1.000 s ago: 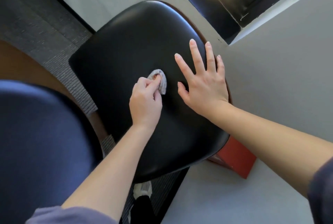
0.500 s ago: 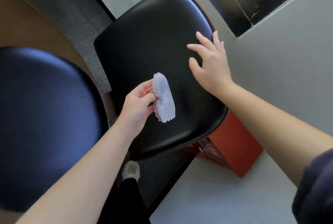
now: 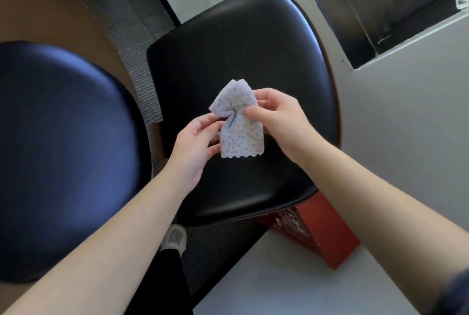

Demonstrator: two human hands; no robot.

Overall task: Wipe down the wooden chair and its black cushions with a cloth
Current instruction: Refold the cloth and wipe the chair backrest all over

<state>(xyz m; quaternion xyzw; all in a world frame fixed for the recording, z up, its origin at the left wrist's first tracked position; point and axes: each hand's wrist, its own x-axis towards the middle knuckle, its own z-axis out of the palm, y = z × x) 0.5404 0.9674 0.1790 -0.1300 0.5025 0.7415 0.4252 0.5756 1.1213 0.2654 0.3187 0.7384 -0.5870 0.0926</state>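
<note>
A black cushion (image 3: 248, 45) fills the middle of the view, with a thin brown wooden rim (image 3: 336, 101) along its right side. A second dark cushion (image 3: 58, 152) lies at the left on curved brown wood (image 3: 50, 10). A small pale dotted cloth (image 3: 239, 124) with a scalloped lower edge is lifted above the middle cushion. My left hand (image 3: 195, 144) pinches its left side. At the cloth's gathered middle, my right hand (image 3: 281, 119) pinches it with thumb and fingers.
A red box (image 3: 322, 233) stands on the grey floor under the cushion's lower right edge. A dark ribbed mat (image 3: 210, 246) lies below, where my pale shoe (image 3: 173, 237) shows. A dark window frame (image 3: 360, 10) runs along the upper right.
My left hand lifted the cloth off the cushion. My right hand left the cushion and came over to take hold of the cloth too.
</note>
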